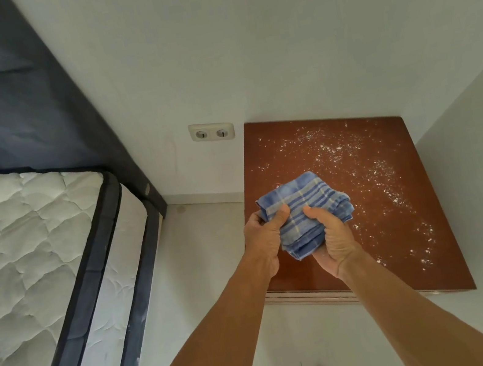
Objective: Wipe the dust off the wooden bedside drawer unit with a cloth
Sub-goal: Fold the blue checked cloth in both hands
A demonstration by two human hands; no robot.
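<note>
The wooden bedside drawer unit (379,223) stands in the room's corner, seen from above. Its reddish-brown top carries white dust specks (380,171) scattered from the back towards the right front. Above its left front part I hold a folded blue checked cloth (302,207) with both hands. My left hand (264,237) grips the cloth's left edge, thumb on top. My right hand (333,237) grips its lower right side. The cloth hides part of the top beneath it.
A bed with a white quilted mattress (20,254) and dark frame lies to the left. A double wall socket (212,132) sits left of the unit. White walls close in behind and to the right. Pale floor tiles (204,270) separate bed and unit. My bare feet show at the bottom.
</note>
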